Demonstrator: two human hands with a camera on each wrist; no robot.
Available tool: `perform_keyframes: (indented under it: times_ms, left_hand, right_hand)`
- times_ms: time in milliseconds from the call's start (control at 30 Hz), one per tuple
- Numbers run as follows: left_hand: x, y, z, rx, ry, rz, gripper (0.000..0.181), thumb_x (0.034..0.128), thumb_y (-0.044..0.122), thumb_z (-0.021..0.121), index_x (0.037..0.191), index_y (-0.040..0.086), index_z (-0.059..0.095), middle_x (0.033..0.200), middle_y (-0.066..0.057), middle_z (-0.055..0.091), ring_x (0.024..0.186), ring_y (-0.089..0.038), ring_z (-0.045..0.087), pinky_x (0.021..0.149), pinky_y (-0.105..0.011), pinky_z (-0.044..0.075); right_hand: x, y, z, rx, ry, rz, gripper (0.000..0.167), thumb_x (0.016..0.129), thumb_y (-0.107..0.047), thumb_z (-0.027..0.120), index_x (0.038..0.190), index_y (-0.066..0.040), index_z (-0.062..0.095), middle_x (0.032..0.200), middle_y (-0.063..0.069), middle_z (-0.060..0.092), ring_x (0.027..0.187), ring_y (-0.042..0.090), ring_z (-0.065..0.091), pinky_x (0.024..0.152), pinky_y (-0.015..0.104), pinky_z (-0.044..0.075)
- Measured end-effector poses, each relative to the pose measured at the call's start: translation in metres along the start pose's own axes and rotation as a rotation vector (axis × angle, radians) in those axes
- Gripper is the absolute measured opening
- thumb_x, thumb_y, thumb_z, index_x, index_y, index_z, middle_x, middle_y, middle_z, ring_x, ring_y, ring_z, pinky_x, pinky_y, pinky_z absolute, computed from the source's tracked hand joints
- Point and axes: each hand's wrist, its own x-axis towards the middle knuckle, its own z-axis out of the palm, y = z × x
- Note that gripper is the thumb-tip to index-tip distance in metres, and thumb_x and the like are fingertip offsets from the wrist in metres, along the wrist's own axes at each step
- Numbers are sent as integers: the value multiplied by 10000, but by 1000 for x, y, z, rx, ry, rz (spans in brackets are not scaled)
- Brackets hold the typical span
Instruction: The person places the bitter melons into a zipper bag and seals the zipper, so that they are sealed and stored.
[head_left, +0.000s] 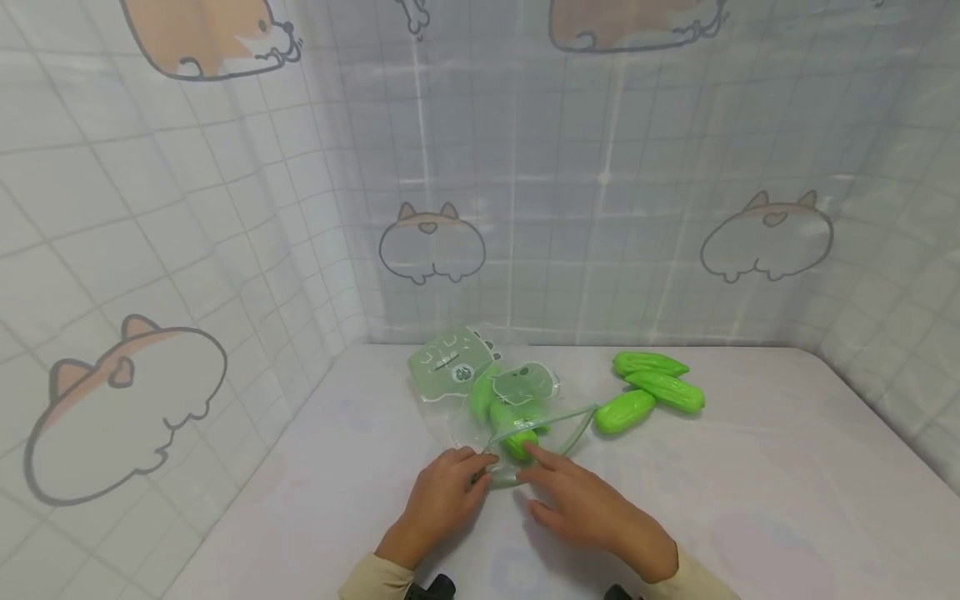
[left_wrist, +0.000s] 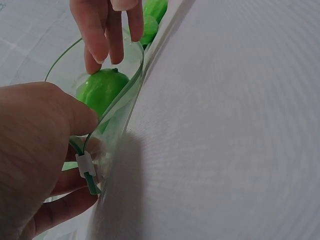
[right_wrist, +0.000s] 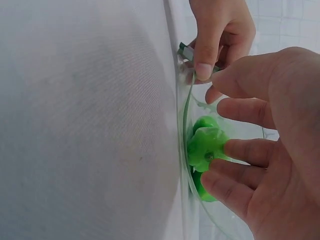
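A clear zip bag [head_left: 448, 365] with green cartoon prints lies on the table, its mouth facing me and spread apart. Inside are several plump green cucumbers [head_left: 516, 443], seen through the plastic. My left hand [head_left: 444, 493] pinches the left corner of the bag's mouth between thumb and fingers, beside a white slider [left_wrist: 85, 164] on the green zip strip. At the opening is my right hand [head_left: 583, 504], fingers extended and spread, fingertips against the end of a cucumber [left_wrist: 103, 90] in the bag. Nothing is gripped by the right hand.
Three more green cucumbers [head_left: 649, 379] lie together on the table, right of the bag. A pale tabletop [head_left: 750, 467] lies under everything. Gridded curtains [head_left: 600, 167] with dog drawings hang behind and at both sides.
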Motion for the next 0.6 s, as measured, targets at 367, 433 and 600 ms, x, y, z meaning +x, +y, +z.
perform_keyframes:
  times_ms: [367,433,600]
  left_hand:
    - [0,-2,3,8,9,8,207,876,216,755,1083,213,770,867,95,657,759,-97,582,623,-290,488]
    - [0,-2,3,8,4,5,208,881,222,753,1088,216,768,870,97,655,759,-94,578,623,-287,485]
    - [-1,-3,4,11,-1,8,208,884,224,747,1092,217,765,868,101,649,772,-102,584,628,-290,487]
  right_hand:
    - [7,3,3,-32,-8,18,362,946,-219,673,1289,-103,669,1528,177,424,1343,324,476,1031,512,429]
    - [7,2,3,-31,-9,20,363,944,-219,675,1289,-107,670,1524,182,428,1346,325,472,1032,515,427]
    - [9,3,5,-42,-5,17,350,941,-209,673,1276,-108,675,1519,180,436,1345,328,473,1028,514,431]
